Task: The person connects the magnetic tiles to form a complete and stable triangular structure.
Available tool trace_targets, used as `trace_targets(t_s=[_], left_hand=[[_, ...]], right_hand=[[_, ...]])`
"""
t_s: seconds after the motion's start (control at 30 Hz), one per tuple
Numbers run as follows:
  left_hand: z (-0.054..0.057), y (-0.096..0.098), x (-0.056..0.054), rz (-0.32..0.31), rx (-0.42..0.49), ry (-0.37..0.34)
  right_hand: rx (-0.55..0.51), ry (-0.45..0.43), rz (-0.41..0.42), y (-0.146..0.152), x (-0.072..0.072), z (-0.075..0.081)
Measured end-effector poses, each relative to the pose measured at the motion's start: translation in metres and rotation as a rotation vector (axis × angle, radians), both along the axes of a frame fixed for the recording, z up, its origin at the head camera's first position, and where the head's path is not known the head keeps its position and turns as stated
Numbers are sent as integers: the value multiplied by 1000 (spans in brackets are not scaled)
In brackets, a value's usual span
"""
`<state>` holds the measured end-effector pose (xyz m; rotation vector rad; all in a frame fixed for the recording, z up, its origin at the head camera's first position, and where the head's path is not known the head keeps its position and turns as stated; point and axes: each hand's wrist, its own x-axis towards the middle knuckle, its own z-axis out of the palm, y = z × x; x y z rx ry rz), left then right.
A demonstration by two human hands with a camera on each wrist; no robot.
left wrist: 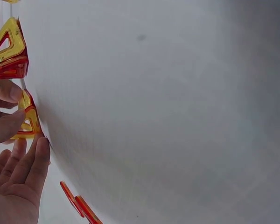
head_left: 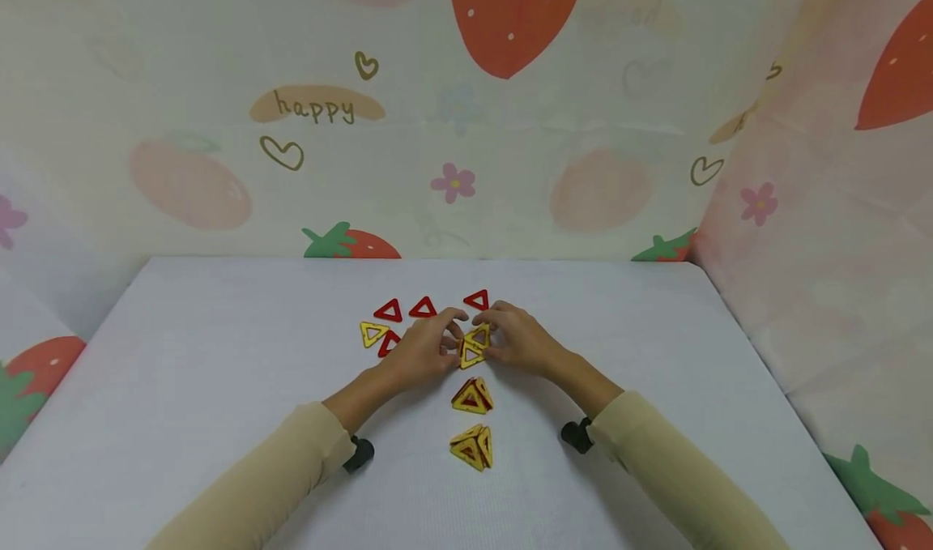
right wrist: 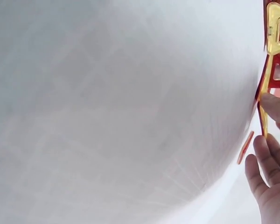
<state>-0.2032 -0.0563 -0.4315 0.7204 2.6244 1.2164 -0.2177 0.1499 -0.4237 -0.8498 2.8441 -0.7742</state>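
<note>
Two yellow triangle magnetic tiles [head_left: 472, 364] stand edge to edge at mid-table, with red edges showing beside them. My left hand [head_left: 419, 351] grips them from the left, thumb near the lower tile. From the other side my right hand [head_left: 526, 341] pinches the same tiles. In the left wrist view, fingers curl about a yellow tile [left wrist: 31, 116]. The right wrist view catches the joined tiles [right wrist: 264, 119] edge-on between thumb and fingers. Closer to me stand a red-and-yellow tile pyramid [head_left: 472, 409] and a second, mostly yellow pyramid [head_left: 466, 453].
Beyond the hands lie loose red triangle tiles: one at the left [head_left: 388, 318], another beside it [head_left: 423, 314] and a third farther right [head_left: 475, 295]. A yellow tile [head_left: 365, 336] and a partly covered red tile [head_left: 384, 346] lie by my left hand. A patterned cloth backdrop [head_left: 510, 210] borders the white table [head_left: 219, 356].
</note>
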Motion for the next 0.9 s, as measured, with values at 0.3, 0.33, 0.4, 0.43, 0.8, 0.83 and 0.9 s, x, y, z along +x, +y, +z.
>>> trace_targets(t_s=[0.3, 0.33, 0.4, 0.43, 0.8, 0.83, 0.9], left_hand=[[0, 0, 1, 7, -2, 18], [0, 0, 2, 7, -1, 19], [0, 1, 2, 9, -1, 19], [0, 1, 2, 10, -2, 20], [-2, 2, 3, 4, -6, 39], [-2, 2, 4, 4, -6, 40], [-2, 2, 4, 4, -6, 42]], right_hand=[[2, 39, 32, 2, 1, -2], [1, 45, 35, 2, 2, -2], [-9, 59, 51, 2, 3, -2], [-14, 65, 60, 2, 3, -2], [-33, 60, 78, -3, 5, -3], [-31, 60, 75, -3, 5, -3], [-30, 54, 69, -4, 5, -3]])
